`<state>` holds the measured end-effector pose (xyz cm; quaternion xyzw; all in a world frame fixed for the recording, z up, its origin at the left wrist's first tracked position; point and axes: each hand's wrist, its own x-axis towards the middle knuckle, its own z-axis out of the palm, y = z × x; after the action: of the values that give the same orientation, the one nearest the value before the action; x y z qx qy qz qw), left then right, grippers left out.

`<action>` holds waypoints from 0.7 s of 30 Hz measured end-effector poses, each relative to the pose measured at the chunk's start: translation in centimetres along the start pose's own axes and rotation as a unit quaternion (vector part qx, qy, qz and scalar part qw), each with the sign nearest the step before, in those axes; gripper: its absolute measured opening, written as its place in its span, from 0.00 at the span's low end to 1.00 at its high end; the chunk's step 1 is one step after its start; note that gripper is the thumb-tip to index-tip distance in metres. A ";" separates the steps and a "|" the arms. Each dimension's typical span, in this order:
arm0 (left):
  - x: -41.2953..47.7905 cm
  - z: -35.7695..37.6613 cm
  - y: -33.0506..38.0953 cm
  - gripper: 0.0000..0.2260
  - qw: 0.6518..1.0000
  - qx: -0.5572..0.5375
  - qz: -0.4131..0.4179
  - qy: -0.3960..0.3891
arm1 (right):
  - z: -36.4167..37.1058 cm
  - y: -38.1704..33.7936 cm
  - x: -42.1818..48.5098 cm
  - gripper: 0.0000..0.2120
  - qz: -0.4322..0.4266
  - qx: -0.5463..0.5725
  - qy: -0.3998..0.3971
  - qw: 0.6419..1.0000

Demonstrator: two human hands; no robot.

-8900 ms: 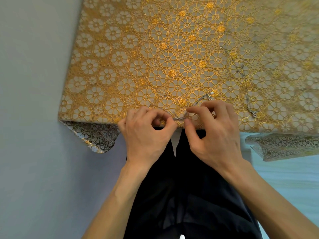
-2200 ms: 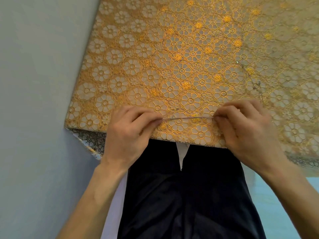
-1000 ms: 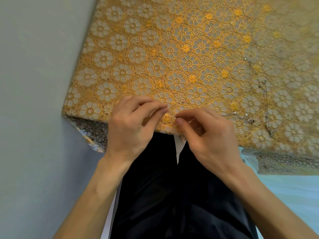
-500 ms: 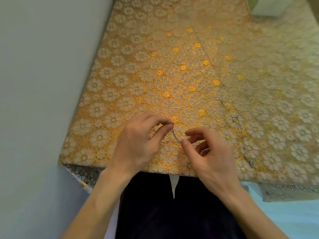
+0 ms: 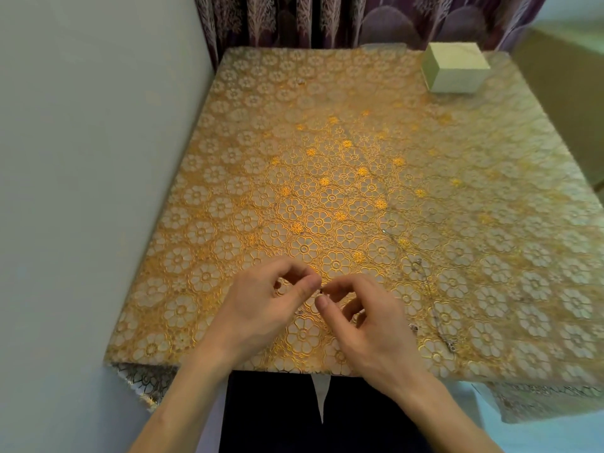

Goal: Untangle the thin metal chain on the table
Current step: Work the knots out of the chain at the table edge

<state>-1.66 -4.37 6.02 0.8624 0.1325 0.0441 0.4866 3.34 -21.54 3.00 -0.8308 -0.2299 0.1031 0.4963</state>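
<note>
A thin metal chain (image 5: 417, 264) lies on the gold flower-patterned tablecloth (image 5: 228, 197), trailing from mid-table down to the front edge at the right. Its near end comes in by my right hand (image 5: 369, 325). My left hand (image 5: 264, 308) and my right hand meet fingertip to fingertip above the cloth near the front edge. Each pinches a short bit of the chain between thumb and forefinger. The piece between them is tiny and mostly hidden by the fingers.
A pale green box (image 5: 454, 68) stands at the table's far right corner. A wall (image 5: 81, 158) runs along the left side and a purple curtain (image 5: 327, 18) hangs behind. The cloth's edge hangs over the front, above my dark-clothed lap.
About two seconds ago my hands held the chain stretched taut, wide apart. They have since come together and moved forward onto the cloth. My view has tilted up, showing the whole table.
</note>
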 end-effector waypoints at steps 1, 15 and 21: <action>0.0 0.0 0.1 0.03 1.000 0.000 0.001 -0.010 | -0.1 0.0 0.0 0.02 -0.005 -0.001 0.001 1.000; 0.6 -0.1 1.6 0.04 0.998 0.019 -0.001 -0.052 | -2.3 -0.4 -0.8 0.04 0.157 0.208 -0.084 0.962; -0.2 0.8 1.4 0.04 0.999 -0.018 -0.018 -0.038 | -2.3 -0.1 -1.4 0.04 0.210 0.251 -0.099 0.940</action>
<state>-1.42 -5.72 6.82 0.8521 0.1289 0.0045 0.5072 3.04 -23.93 4.15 -0.6941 -0.0646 0.3407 0.6308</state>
